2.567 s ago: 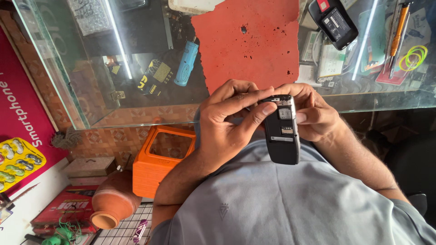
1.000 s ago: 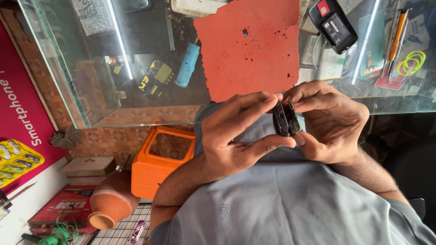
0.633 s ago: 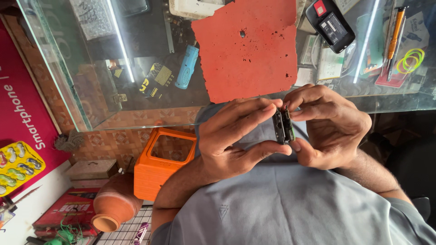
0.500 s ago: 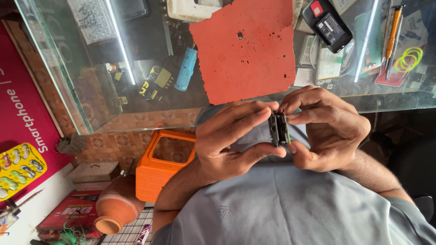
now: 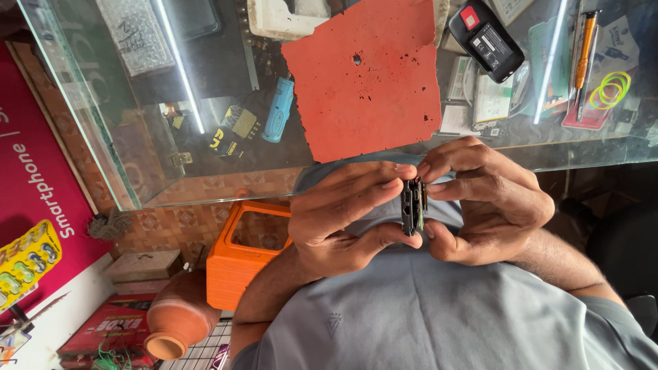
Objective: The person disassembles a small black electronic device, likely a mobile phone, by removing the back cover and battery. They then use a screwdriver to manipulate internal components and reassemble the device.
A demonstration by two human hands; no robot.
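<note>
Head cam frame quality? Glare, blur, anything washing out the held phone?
Head view: two bright strip-light reflections streak the glass counter top; the small black phone, held edge-on between left hand and right hand, is sharp and evenly lit; no motion blur visible.

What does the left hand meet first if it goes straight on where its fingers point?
The left hand meets the dark phone first; it is held edge-on and the fingertips touch it. Directly beyond is the right hand, gripping the other side.

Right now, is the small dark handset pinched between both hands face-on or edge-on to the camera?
Edge-on: the handset shows only its narrow side, between left hand and right hand. Casing open or shut: cannot tell.
</note>
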